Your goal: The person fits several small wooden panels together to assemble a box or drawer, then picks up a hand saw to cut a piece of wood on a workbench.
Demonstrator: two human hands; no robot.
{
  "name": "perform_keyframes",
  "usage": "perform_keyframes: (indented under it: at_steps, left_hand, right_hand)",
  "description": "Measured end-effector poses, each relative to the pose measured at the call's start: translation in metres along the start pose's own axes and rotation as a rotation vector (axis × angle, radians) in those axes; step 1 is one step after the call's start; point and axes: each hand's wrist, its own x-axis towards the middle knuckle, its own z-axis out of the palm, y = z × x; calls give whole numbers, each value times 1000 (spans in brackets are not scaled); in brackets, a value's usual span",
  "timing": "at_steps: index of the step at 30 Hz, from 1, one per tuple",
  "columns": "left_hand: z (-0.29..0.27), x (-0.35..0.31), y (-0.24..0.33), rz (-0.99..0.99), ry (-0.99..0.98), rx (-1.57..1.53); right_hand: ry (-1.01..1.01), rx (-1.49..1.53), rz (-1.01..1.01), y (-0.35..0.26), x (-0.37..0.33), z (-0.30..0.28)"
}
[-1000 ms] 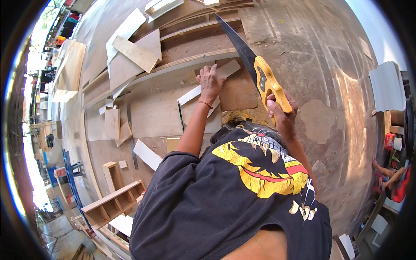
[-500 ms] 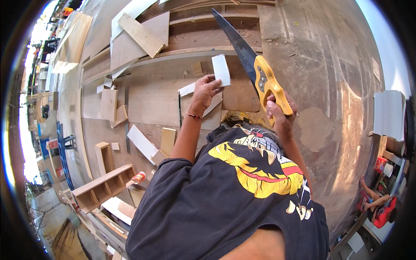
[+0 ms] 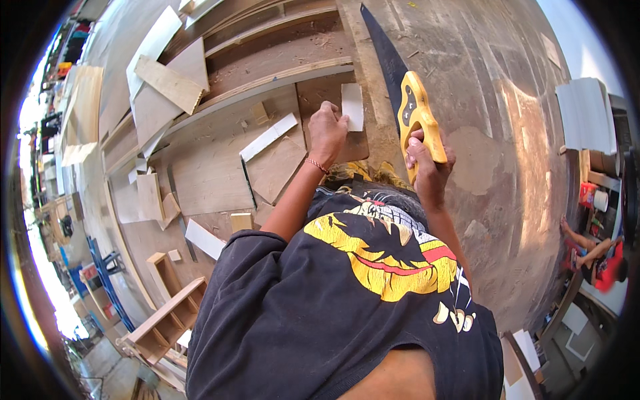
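Note:
My left hand (image 3: 326,138) is closed, pinching a small white rectangular board (image 3: 353,109) by its lower left edge, over the right end of the wooden work surface. My right hand (image 3: 432,175) wraps around the yellow handle of a handsaw (image 3: 386,59). The saw's dark blade points up and away, to the right of the white board and apart from it. Left of my left hand, a white-faced strip (image 3: 269,137) lies on a brown panel (image 3: 277,163). A small wood block (image 3: 259,113) rests just beyond that strip.
Loose boards (image 3: 170,85) lean across a long wooden frame (image 3: 287,50) at the far left. A compartmented wooden box (image 3: 170,323) stands at the near left. Stained concrete floor (image 3: 483,167) spreads to the right, where another person (image 3: 603,263) in red sits at the edge.
My view has shifted right. Both hands have moved right over the surface, carrying the white board and the saw. The white strip behind my left hand is now more exposed.

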Motion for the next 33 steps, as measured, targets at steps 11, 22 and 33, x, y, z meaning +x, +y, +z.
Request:
perform_keyframes:
  at_steps: [11, 22, 33]
  left_hand:
    - [33, 25, -22, 598, 210, 292]
    - [50, 51, -13, 513, 272, 332]
    - [46, 51, -6, 560, 228, 354]
  right_hand:
    - [-2, -72, 39, 12, -21, 0]
    - [-12, -140, 3, 12, -20, 5]
    - [-23, -223, 14, 20, -24, 15]
